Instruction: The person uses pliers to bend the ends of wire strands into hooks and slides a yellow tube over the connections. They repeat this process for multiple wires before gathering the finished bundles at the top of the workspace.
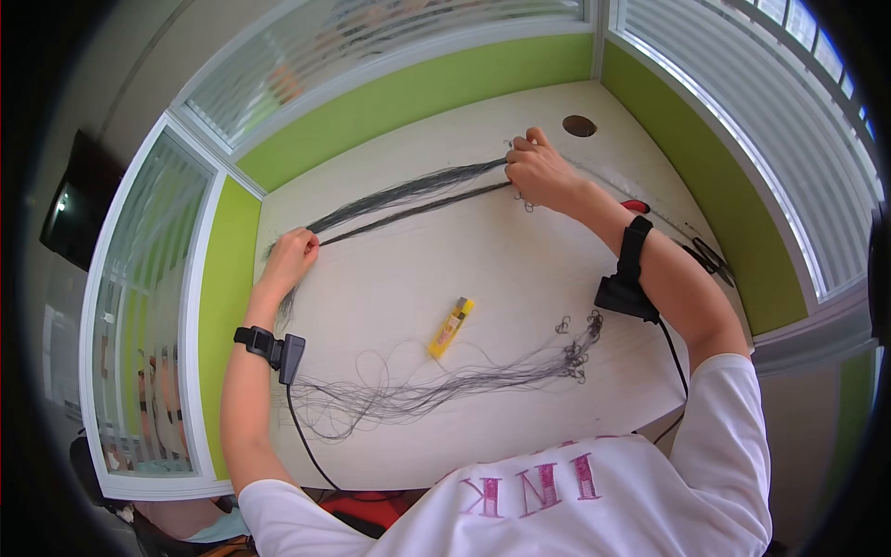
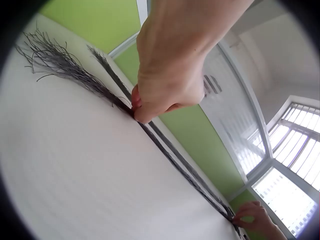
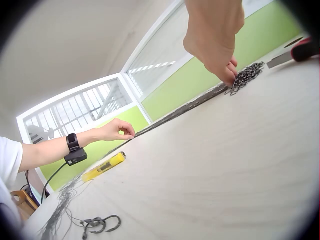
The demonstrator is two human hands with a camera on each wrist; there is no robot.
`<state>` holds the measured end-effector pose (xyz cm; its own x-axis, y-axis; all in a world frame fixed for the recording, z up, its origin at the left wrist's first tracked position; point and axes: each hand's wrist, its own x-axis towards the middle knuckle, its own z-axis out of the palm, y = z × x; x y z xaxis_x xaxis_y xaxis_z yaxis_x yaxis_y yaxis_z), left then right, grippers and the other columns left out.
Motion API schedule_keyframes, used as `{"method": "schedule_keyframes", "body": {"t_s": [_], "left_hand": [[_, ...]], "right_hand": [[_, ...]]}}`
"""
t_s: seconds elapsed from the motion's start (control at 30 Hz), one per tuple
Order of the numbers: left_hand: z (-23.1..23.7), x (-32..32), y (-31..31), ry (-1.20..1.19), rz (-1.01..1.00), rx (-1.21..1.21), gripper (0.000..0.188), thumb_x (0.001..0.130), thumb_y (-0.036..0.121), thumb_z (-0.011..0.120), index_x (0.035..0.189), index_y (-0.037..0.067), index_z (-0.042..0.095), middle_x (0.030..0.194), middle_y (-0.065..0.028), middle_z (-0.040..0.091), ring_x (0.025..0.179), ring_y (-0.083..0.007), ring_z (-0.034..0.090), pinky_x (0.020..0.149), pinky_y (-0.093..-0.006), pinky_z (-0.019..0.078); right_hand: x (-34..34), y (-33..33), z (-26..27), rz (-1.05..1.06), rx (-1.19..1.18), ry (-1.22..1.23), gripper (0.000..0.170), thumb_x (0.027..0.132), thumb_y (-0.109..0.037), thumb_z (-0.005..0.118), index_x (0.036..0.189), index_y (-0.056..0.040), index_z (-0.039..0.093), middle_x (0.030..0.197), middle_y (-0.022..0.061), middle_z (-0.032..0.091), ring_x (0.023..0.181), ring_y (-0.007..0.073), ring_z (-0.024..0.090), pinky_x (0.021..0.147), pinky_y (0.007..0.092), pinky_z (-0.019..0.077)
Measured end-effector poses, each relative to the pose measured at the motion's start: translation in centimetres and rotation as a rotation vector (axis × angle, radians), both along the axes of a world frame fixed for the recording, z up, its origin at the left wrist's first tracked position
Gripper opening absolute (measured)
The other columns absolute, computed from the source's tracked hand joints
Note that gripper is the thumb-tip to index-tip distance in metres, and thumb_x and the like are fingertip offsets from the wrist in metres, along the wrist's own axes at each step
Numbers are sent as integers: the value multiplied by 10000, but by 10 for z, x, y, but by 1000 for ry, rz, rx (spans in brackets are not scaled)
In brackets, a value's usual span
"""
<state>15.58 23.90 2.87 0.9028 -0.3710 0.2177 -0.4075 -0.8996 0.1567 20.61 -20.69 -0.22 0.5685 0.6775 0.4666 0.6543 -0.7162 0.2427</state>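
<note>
Two long dark bundles of thin strands run side by side across the upper table. My left hand (image 1: 291, 257) pinches the nearer bundle (image 1: 408, 213) near its left end; in the left wrist view the strands fan out loosely (image 2: 70, 70) beyond the fingers. At the other end my right hand (image 1: 546, 174) holds the strands with curled fingers, beside the farther bundle (image 1: 408, 190). Small dark loops (image 3: 247, 77) cluster by the right fingertips in the right wrist view. The nearer bundle looks straight between the hands.
A yellow cutter (image 1: 450, 328) lies mid-table. Nearer the body spreads a loose tangle of strands (image 1: 418, 390) with looped ends (image 1: 580, 353). Black-handled scissors (image 1: 710, 260), a red-handled tool (image 1: 635, 207) and a ruler are at the right. Green partitions (image 1: 418, 102) border the table.
</note>
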Motion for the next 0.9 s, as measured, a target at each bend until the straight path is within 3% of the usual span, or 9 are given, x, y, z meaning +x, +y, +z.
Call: {"method": "schedule_keyframes", "body": {"t_s": [0.5,0.57,0.63,0.7,0.77,0.9], "left_hand": [[-6,20,-2,-83,25,41,63,801,11,637,842,-33,653,872,-182,643,819,-369,632,726,-423,513],[-6,19,-2,-92,26,61,67,804,12,638,850,-33,659,873,-182,644,821,-367,632,728,-422,513],[-4,16,-3,-99,25,40,72,812,10,636,858,-33,672,873,-181,646,827,-365,632,734,-421,512],[-4,17,-3,-100,21,54,75,813,8,636,861,-33,677,873,-181,648,829,-364,632,737,-420,511],[-5,17,-3,-97,12,64,78,814,7,636,864,-33,681,874,-181,649,832,-362,632,740,-419,511],[-8,20,-1,-108,12,48,80,803,-3,643,865,-37,680,857,-178,651,794,-340,631,716,-397,507]], "right_hand": [[22,-7,-10,-28,128,-47,98,689,-62,675,601,-88,641,720,23,600,892,210,550,942,381,345],[19,-10,-6,-5,232,118,34,740,-96,699,708,-86,707,768,29,631,906,223,553,941,402,336],[18,-17,-2,-28,274,119,33,769,-123,706,775,-99,729,786,26,642,915,227,554,939,407,329],[16,-22,5,-51,314,126,69,797,-150,714,841,-112,750,805,24,653,923,232,555,936,411,322],[11,-27,16,-57,358,289,128,809,-188,734,911,-115,755,798,19,660,939,234,560,936,415,313],[8,-27,12,-60,330,371,120,782,-193,755,868,-109,747,797,20,669,942,229,561,934,412,313]]}}
